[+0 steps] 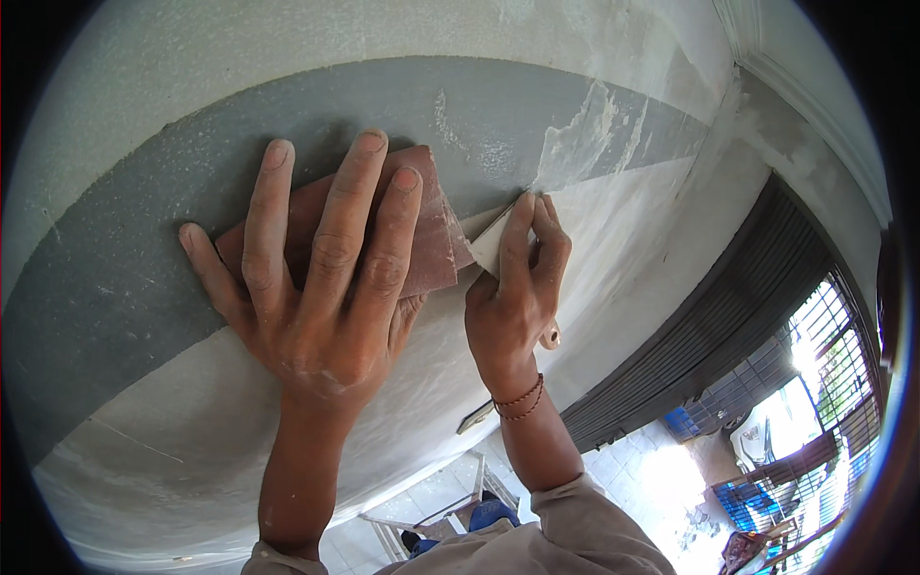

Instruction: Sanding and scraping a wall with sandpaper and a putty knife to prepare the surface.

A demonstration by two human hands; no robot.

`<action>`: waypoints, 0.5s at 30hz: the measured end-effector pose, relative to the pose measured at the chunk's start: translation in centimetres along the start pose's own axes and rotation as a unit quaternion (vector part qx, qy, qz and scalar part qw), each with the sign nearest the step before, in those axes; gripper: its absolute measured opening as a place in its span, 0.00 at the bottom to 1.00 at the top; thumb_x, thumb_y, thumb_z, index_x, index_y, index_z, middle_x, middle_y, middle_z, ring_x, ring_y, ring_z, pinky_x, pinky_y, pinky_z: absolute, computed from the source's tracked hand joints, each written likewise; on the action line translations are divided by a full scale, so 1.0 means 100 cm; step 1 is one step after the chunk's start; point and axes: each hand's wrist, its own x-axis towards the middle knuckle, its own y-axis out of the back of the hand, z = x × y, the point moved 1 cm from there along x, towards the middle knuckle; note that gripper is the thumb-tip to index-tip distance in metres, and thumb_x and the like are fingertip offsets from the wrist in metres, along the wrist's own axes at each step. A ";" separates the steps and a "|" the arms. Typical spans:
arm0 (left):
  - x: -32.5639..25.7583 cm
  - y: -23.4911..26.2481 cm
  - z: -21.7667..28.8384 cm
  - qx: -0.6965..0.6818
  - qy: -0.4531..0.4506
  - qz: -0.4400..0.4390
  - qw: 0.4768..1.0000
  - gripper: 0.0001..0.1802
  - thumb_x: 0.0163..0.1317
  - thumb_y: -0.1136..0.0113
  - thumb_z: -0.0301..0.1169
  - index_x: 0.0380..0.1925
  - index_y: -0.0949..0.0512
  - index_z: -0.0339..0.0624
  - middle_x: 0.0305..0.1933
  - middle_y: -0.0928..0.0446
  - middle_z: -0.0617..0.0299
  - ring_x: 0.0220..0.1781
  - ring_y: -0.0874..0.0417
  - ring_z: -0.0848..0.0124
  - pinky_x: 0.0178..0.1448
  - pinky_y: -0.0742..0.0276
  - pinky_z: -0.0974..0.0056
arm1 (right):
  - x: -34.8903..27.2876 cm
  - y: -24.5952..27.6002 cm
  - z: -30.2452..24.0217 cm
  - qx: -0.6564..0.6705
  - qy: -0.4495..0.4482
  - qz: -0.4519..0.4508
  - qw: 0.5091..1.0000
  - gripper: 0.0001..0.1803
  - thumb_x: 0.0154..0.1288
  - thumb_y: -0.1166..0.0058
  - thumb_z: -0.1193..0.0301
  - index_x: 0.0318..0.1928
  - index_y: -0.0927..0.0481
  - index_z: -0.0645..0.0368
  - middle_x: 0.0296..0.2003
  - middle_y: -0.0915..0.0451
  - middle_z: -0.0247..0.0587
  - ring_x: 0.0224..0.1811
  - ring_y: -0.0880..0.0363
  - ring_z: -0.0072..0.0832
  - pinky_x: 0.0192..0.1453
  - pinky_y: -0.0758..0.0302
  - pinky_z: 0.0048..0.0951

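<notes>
Your left hand (321, 287) lies flat against the wall with its fingers spread, pressing a reddish-brown sheet of sandpaper (431, 230) onto the broad grey painted band (125, 259) that runs across the pale plastered wall (613, 278). The sheet shows under and between your fingers, and its right edge sticks out past your ring finger toward your other hand.

Your right hand (517, 297) sits just beside the left, to its right, with the fingers closed around a scraper: the flat pale blade (487, 251) is pinched under your index and middle fingers, and the rounded light handle end (550, 336) pokes out below the palm. The blade's edge rests on the wall right where the grey band meets the white filler patches (585, 134), nearly touching the sandpaper's corner. A beaded cord bracelet (522, 398) circles your right wrist, and beige sleeves (575, 522) cover both forearms lower down.

Below your hands, far beneath, you can see a white ladder frame (402, 532) and a tiled floor. To the right of your right hand hangs a dark slatted shutter (728, 316), with a barred gate (824, 383) beyond it.
</notes>
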 end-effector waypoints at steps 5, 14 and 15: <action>0.000 -0.003 0.001 -0.003 -0.001 0.008 1.000 0.29 0.47 0.34 0.44 0.54 0.25 0.60 0.60 0.28 0.71 0.67 0.35 0.55 0.72 0.65 0.38 | 0.001 0.000 -0.001 -0.012 0.003 -0.009 1.000 0.44 0.33 0.57 0.94 0.61 0.37 0.71 0.54 0.36 0.55 0.63 0.39 0.55 0.63 0.36 0.47; 0.001 -0.004 0.001 0.013 -0.009 0.008 1.000 0.27 0.53 0.40 0.50 0.54 0.25 0.59 0.59 0.27 0.69 0.66 0.35 0.54 0.72 0.65 0.38 | -0.002 -0.002 -0.003 -0.036 0.009 -0.005 0.999 0.42 0.34 0.56 0.95 0.60 0.37 0.74 0.54 0.38 0.56 0.62 0.40 0.57 0.63 0.36 0.48; 0.001 -0.003 0.001 0.021 -0.015 0.006 1.000 0.27 0.54 0.41 0.51 0.54 0.25 0.58 0.59 0.27 0.69 0.66 0.35 0.54 0.72 0.65 0.38 | -0.003 -0.002 -0.004 -0.033 0.008 -0.007 0.999 0.42 0.34 0.56 0.95 0.60 0.37 0.74 0.54 0.38 0.56 0.62 0.40 0.57 0.63 0.36 0.48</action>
